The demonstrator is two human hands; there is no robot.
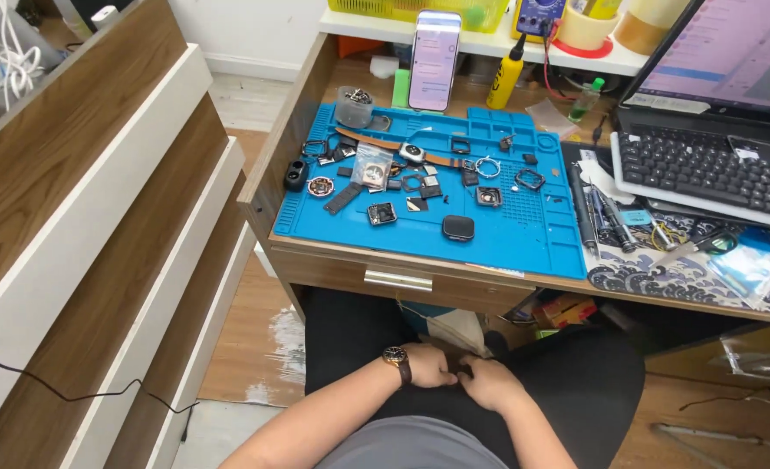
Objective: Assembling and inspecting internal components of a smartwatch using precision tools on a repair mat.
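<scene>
Something small and dark sits between both hands, low in the lap, below the desk edge; its kind I cannot tell. Left hand, with a wristwatch, and right hand have fingers closed together on it. Above, a blue work mat carries small watch parts.

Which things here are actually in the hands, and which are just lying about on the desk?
In hand:
- left hand and right hand, meeting in the lap over a small dark item, too small to identify

Lying about:
- blue work mat with loose watch parts
- dark watch body
- phone
- keyboard
- yellow bottle
</scene>
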